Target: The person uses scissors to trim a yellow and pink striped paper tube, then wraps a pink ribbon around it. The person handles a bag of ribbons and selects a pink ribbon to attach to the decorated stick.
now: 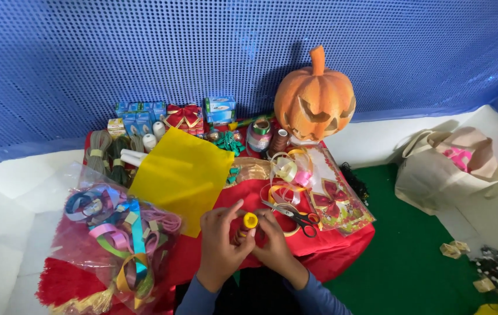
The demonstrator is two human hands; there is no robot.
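Yellow ribbon spool (small), pinched between fingers of left hand and right hand, scissors beside.

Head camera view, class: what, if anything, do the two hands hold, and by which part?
Both the left hand and the right hand hold a small yellow spool, fingertips pinching its sides from either side.

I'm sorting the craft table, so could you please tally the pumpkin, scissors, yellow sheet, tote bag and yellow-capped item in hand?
Pumpkin: 1
Scissors: 1
Yellow sheet: 1
Tote bag: 1
Yellow-capped item, held between left hand and right hand: 1
Total: 5
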